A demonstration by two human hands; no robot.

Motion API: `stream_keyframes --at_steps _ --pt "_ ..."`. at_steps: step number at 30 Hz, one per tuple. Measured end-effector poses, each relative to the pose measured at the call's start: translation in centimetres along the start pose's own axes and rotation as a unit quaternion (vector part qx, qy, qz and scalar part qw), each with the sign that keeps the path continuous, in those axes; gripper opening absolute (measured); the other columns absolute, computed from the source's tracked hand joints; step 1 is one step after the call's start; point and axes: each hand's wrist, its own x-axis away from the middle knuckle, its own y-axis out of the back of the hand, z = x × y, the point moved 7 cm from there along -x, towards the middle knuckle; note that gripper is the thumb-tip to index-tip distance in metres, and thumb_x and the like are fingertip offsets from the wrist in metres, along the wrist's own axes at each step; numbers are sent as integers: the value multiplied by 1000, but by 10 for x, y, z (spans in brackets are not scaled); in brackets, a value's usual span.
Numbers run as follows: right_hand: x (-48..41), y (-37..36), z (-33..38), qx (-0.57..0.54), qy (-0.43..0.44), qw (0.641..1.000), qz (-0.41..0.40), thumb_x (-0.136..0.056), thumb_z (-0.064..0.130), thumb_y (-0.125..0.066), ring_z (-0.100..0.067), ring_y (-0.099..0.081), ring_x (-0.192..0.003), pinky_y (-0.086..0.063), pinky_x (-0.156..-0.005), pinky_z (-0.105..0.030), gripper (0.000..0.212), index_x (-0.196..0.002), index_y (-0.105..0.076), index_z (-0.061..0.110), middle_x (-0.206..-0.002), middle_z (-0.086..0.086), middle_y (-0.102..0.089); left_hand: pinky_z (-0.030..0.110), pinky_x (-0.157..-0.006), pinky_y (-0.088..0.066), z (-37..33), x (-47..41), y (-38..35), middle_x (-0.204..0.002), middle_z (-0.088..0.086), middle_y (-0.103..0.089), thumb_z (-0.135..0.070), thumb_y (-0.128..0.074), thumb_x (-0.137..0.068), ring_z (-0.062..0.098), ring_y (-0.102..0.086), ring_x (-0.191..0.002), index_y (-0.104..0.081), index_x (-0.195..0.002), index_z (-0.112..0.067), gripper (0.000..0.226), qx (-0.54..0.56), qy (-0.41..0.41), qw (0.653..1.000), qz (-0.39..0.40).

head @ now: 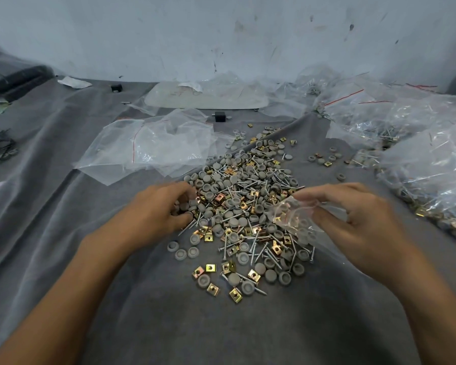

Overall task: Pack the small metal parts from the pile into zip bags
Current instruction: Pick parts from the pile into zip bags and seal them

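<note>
The pile (245, 214) of parts lies on the desk (63, 219). The left hand (158, 209) curls round grey caps (192, 205) at its left edge; the right hand (358, 222) pinches a clear zip bag (292, 216) above its right side.

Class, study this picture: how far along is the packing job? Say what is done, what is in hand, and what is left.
Done: several filled bags lie at the right. In hand: the right hand holds a small zip bag while the left hand grips grey caps at the edge of the pile. Left: a large heap of caps, screws and brass clips lies unpacked, with empty bags behind it.
</note>
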Motion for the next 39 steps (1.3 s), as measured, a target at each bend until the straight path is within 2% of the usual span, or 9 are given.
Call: stream_keyframes --at_steps 2,6,11,14,16,18,23,32,39 --pt "2 -6 2 -12 2 1000 4 -90 3 -69 -11 -58 -113 -48 -99 -42 50 -104 -66 50 -100 28 -68 30 -75 -46 0 0 0 -104 -14 -62 -34 -74 -84 9 -58 -87 -54 -107 -42 32 15 1 1000 1" --pt "4 -15 5 -32 0 999 17 -94 22 -64 -11 -58 -116 -48 -97 -46 35 -108 -61 54 -99 30 -66 28 -79 -42 -3 -3 -3 -107 -14 -58 -31 -72 -85 8 -53 -92 -60 -123 -42 42 -2 -9 1000 9" --pt "5 -22 -4 -64 -33 997 20 -94 24 -65 -8 -61 -115 -49 -98 -45 23 -107 -56 42 -105 20 -68 27 -69 -44 -4 -3 -1 -96 -15 -60 -27 -75 -80 2 -55 -80 -54 -91 -39 26 18 -5 1000 3" --pt "5 -22 -2 -74 -21 997 10 -94 28 -63 1 -63 -111 -52 -91 -32 15 -105 -63 38 -107 17 -70 32 -74 -47 -4 -5 -2 -98 -15 -61 -27 -74 -82 8 -56 -82 -59 -100 -39 26 16 1 1000 -1" --pt "5 -21 -1 -88 -13 996 8 -95 27 -64 4 -64 -106 -49 -83 -17 14 -103 -66 39 -105 17 -71 30 -74 -43 -4 -6 -3 -100 -13 -60 -28 -73 -85 9 -54 -83 -63 -113 -37 30 0 3 1000 0" --pt "5 -20 -1 -81 -3 997 5 -95 21 -66 5 -63 -100 -43 -77 -8 20 -102 -68 40 -102 18 -71 27 -71 -37 -2 -8 -3 -97 -12 -58 -31 -73 -86 10 -52 -82 -67 -114 -35 29 -16 7 1000 -1" --pt "4 -16 -3 -65 11 998 -14 -94 15 -69 -7 -62 -99 -40 -78 -14 24 -107 -72 35 -97 20 -70 27 -69 -41 1 -6 3 -90 -15 -61 -32 -76 -84 11 -59 -81 -67 -104 -34 22 -11 20 1000 -9" --pt "5 -19 -1 -78 5 997 -6 -94 20 -69 2 -61 -92 -41 -75 -8 21 -109 -74 34 -92 27 -67 23 -58 -40 2 0 22 -72 -18 -64 -27 -77 -78 -1 -58 -69 -70 -88 -35 14 47 37 995 -86" --pt "6 -24 4 -73 10 997 1 -93 19 -69 -2 -62 -99 -41 -78 -9 21 -109 -74 32 -94 23 -68 26 -66 -51 3 2 26 -75 -14 -70 -23 -82 -75 4 -67 -72 -68 -79 -38 20 107 67 986 -106"
